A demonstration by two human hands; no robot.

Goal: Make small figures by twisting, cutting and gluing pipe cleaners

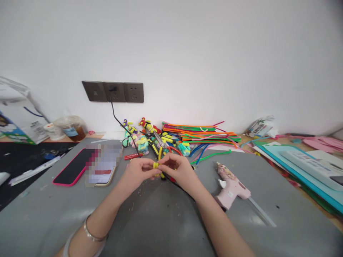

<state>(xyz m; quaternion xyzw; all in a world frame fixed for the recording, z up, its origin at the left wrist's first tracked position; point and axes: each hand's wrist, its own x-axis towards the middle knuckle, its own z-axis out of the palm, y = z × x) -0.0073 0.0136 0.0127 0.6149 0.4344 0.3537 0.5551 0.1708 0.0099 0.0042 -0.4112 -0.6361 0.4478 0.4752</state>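
Between my two hands, over the middle of the grey mat [166,217], is a small coil of yellow pipe cleaner [155,165], with a loose end standing up. My left hand [140,169] pinches it from the left, thumb and fingers together. From the right, my right hand [175,167] grips the same pipe cleaner with thumb and forefinger. Just behind the hands lie pliers with black and yellow handles [153,147] and a pair with red handles [163,142]. Something black and yellow below my fingers is mostly hidden.
Bundled coloured pipe cleaners [198,132] and small pipe-cleaner figures [147,125] lie by the wall. A pink glue gun [232,189] rests at right. Two phones [72,169] lie at left. A black cord [122,123] runs from the wall socket [114,91] across the mat.
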